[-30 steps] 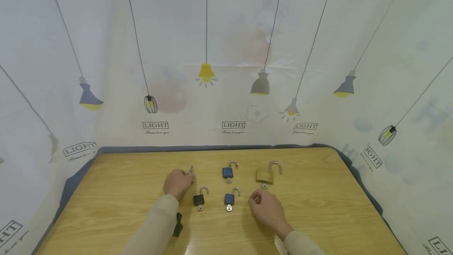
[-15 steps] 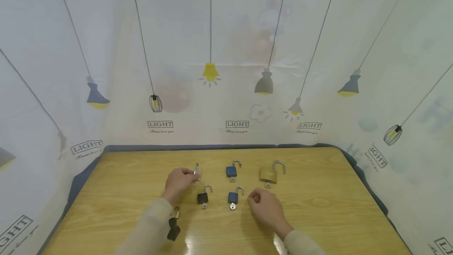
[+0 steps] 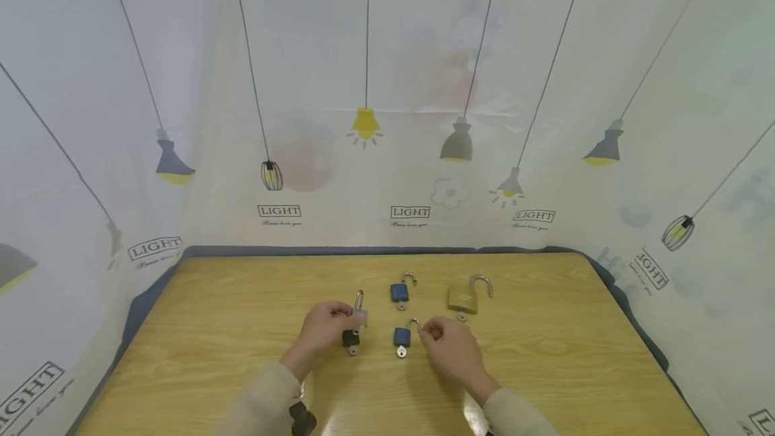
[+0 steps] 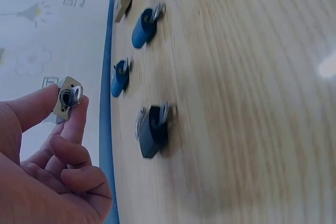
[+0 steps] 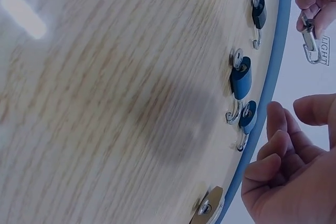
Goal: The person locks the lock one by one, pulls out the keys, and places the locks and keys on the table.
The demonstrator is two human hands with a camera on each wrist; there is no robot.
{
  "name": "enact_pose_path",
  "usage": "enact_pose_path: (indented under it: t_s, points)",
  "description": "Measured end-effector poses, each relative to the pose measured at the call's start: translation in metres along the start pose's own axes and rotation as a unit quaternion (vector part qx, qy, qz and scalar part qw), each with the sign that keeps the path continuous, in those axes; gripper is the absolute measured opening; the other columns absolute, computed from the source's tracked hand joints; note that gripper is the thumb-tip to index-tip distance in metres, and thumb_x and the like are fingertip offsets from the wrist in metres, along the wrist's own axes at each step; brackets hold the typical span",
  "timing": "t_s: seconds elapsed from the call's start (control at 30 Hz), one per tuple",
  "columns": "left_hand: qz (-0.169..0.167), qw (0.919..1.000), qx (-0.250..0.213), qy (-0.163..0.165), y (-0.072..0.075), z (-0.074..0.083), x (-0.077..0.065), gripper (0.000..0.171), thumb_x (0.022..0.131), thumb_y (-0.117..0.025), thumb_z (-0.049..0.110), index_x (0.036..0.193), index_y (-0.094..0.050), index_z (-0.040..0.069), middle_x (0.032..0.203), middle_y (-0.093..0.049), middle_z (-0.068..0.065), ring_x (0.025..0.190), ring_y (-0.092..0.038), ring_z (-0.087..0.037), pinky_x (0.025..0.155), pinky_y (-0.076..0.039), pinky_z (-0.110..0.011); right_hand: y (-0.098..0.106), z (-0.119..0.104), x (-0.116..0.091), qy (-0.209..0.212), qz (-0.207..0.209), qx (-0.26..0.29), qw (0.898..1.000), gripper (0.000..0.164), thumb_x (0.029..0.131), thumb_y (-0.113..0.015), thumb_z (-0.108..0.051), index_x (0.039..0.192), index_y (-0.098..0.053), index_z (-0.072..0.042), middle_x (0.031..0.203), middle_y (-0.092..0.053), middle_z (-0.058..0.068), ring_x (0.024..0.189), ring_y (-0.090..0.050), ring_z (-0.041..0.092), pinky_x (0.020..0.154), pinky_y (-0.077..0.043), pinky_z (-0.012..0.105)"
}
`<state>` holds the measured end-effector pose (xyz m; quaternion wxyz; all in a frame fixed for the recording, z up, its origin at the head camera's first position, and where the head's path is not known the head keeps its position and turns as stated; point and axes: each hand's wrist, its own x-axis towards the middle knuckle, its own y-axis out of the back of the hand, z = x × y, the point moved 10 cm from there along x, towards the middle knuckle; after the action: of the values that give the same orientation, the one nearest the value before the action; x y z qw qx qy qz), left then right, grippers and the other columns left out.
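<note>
My left hand (image 3: 327, 328) pinches a small silvery padlock (image 3: 359, 317) between thumb and fingers, lifted above the table. Its shackle points up and away in the head view; a key sits in its keyhole end (image 4: 67, 97) in the left wrist view. Below it, a black padlock (image 3: 350, 338) lies on the table, its shackle hidden behind the hand. My right hand (image 3: 454, 350) hovers with loosely bent fingers, nothing held, close to the nearer blue padlock (image 3: 402, 337). A second blue padlock (image 3: 399, 293) and a larger brass padlock (image 3: 463, 300) lie farther back, shackles unlatched, keys inserted.
A dark item (image 3: 301, 417) hangs or lies by the left sleeve, partly covered. The wooden table (image 3: 563, 342) ends at the back against a pale wall sheet (image 3: 339, 227) printed with lamps, with a blue strip (image 3: 290, 251) along the edge.
My left hand has moved right with the silvery padlock, from left of the black padlock to above it. The right hand has barely moved. The camera view has shifted slightly left.
</note>
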<state>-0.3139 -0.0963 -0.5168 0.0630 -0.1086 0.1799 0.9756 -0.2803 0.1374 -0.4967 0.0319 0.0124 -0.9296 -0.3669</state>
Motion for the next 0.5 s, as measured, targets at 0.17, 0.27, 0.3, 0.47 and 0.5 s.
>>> enact_pose_path:
  t_s: [0.17, 0.27, 0.3, 0.47, 0.5]
  points:
    - [-0.027, 0.9994, -0.017, -0.011, -0.015, 0.005, -0.011, 0.037, 0.085, -0.072, 0.03, 0.108, -0.062, 0.002, 0.094, -0.066, -0.008, 0.087, -0.061, -0.023, 0.078, -0.051, -0.044, -0.003, -0.005, 0.002, 0.011, -0.009, 0.007, 1.0, 0.009, 0.088, -0.063, -0.021, 0.09, -0.068, -0.014, 0.078, -0.064, -0.006, 0.069, -0.053, 0.01, 0.063, -0.045, 0.03]
    - [-0.038, 0.9989, -0.022, -0.015, -0.023, 0.007, -0.017, 0.037, 0.084, -0.073, 0.028, 0.108, -0.062, 0.002, 0.094, -0.067, -0.007, 0.088, -0.061, -0.023, 0.078, -0.051, -0.045, -0.003, -0.009, 0.003, 0.021, -0.01, 0.01, 1.0, 0.007, 0.088, -0.064, -0.02, 0.09, -0.068, -0.015, 0.079, -0.064, -0.006, 0.069, -0.052, 0.01, 0.062, -0.044, 0.03]
    - [-0.042, 0.9987, -0.024, -0.018, -0.026, 0.008, -0.019, 0.036, 0.083, -0.073, 0.028, 0.107, -0.062, 0.002, 0.094, -0.067, -0.007, 0.088, -0.061, -0.024, 0.079, -0.051, -0.045, -0.003, -0.01, 0.003, 0.025, -0.01, 0.009, 1.0, 0.006, 0.088, -0.065, -0.02, 0.09, -0.068, -0.015, 0.079, -0.064, -0.006, 0.069, -0.052, 0.01, 0.062, -0.044, 0.03]
    - [-0.06, 0.9973, -0.025, -0.035, -0.04, 0.007, -0.025, 0.032, 0.08, -0.075, 0.029, 0.1, -0.064, 0.006, 0.09, -0.068, -0.005, 0.087, -0.06, -0.021, 0.08, -0.047, -0.043, -0.004, -0.018, 0.006, 0.046, -0.014, 0.018, 0.999, 0.008, 0.088, -0.066, -0.019, 0.093, -0.069, -0.014, 0.082, -0.065, -0.007, 0.072, -0.052, 0.009, 0.065, -0.044, 0.03]
    - [-0.062, 0.9971, -0.023, -0.038, -0.043, 0.007, -0.026, 0.031, 0.08, -0.076, 0.029, 0.099, -0.064, 0.007, 0.09, -0.069, -0.004, 0.087, -0.06, -0.021, 0.08, -0.047, -0.043, -0.004, -0.019, 0.007, 0.049, -0.015, 0.021, 0.998, 0.008, 0.088, -0.066, -0.019, 0.094, -0.069, -0.014, 0.083, -0.066, -0.007, 0.073, -0.052, 0.01, 0.067, -0.044, 0.03]
